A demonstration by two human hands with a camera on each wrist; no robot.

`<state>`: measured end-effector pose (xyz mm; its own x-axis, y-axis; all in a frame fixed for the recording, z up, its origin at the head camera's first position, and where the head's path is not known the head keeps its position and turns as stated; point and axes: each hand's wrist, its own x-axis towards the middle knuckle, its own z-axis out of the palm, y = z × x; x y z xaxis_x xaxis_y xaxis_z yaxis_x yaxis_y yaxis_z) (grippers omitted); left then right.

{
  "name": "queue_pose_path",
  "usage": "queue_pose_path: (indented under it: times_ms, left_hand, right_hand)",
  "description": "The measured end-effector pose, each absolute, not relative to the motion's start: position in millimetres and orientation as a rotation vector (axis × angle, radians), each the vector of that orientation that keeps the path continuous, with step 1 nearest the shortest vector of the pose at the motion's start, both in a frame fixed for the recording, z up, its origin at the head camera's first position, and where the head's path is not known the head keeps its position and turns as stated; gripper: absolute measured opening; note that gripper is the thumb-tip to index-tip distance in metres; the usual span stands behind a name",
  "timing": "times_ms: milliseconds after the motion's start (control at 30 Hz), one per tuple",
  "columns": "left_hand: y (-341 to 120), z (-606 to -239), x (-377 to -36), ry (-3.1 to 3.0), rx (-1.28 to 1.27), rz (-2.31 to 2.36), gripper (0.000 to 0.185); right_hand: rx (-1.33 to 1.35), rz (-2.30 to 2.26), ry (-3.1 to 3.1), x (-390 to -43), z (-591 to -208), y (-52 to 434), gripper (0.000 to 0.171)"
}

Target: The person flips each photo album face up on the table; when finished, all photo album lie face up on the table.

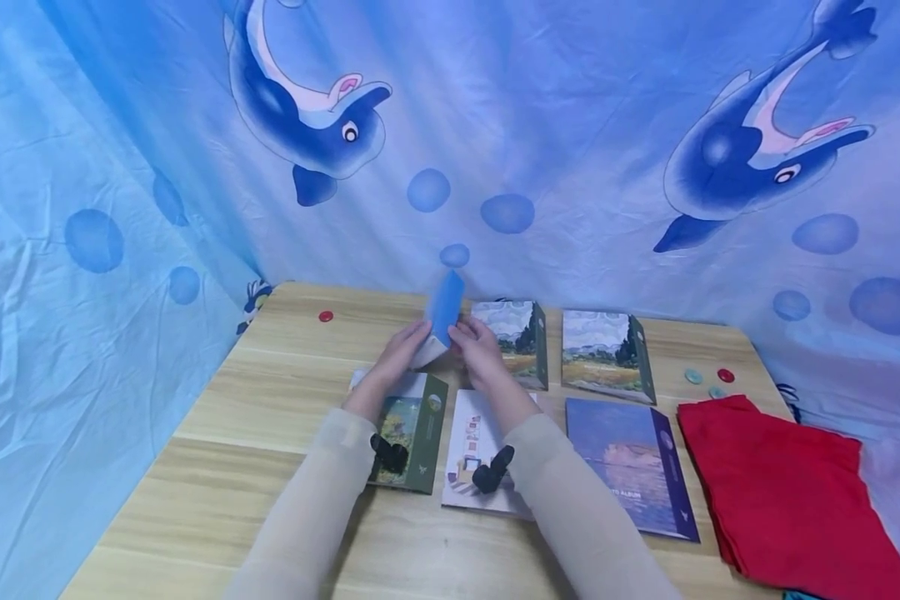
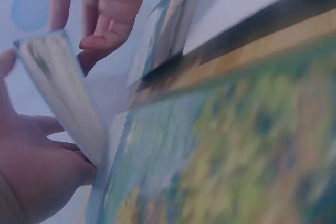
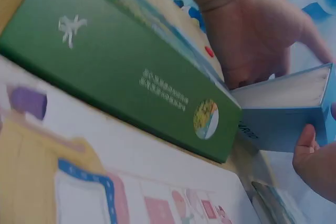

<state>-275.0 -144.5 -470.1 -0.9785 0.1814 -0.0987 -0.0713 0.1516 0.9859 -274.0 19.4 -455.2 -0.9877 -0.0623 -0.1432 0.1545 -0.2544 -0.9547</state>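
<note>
Both hands hold a light-blue album [image 1: 448,304], tilted up above the far part of the table. My left hand [image 1: 399,357] grips its left side, and my right hand [image 1: 482,350] pinches the right side. Its pale page edges show in the left wrist view, and part of some lettering shows on the blue cover [image 3: 281,124] in the right wrist view. Below the left forearm lies a green-spined album [image 1: 420,433] with a painted cover. Under the right forearm is a white album [image 1: 468,467] with small drawings, partly covered by the arm.
Two landscape-painted albums stand at the back, one just right of the hands [image 1: 521,342], the other album [image 1: 603,354] farther right. A purple photo album [image 1: 630,467] lies in front of them. Red cloth [image 1: 795,492] covers the right side. Small discs, including a red disc [image 1: 326,317], lie about.
</note>
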Motion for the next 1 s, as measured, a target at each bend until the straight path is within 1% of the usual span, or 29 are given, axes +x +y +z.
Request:
queue_pose_path:
  times_ms: [100,233,333,400,500,567,667,833,1000]
  left_hand:
    - [-140,-470,-272,2.174,0.17,2.004,0.067]
    - [-137,-468,-269,2.062,0.189,2.1,0.069]
    - [-135,-468,-269,1.95,0.12,2.198,0.07]
    - [-136,-469,-271,1.909,0.051,2.273,0.067]
    - [-143,-473,-275,2.05,-0.063,2.298,0.06]
    - [-151,-476,-278,2.212,-0.13,2.244,0.058]
    - [-165,-479,-280,2.459,-0.202,2.039,0.058]
    - [-175,-479,-277,2.628,-0.169,1.722,0.061]
    - [-170,-476,-277,2.7,-0.14,1.669,0.063]
  right_hand:
    - [0.045,-2.329,1.896,-272,-454,21,0.053]
    - [-0.053,-2.266,1.934,-269,-455,21,0.051]
    - [-0.094,-2.211,1.958,-268,-459,20,0.05]
    - [-0.109,-2.117,2.057,-267,-462,19,0.05]
    - [-0.115,-1.931,2.236,-266,-468,17,0.053]
    - [-0.112,-1.841,2.306,-264,-471,16,0.056]
    - [-0.103,-1.811,2.294,-262,-472,15,0.059]
    - [-0.094,-1.844,2.245,-261,-472,17,0.059]
    - [-0.065,-1.902,2.259,-263,-471,24,0.058]
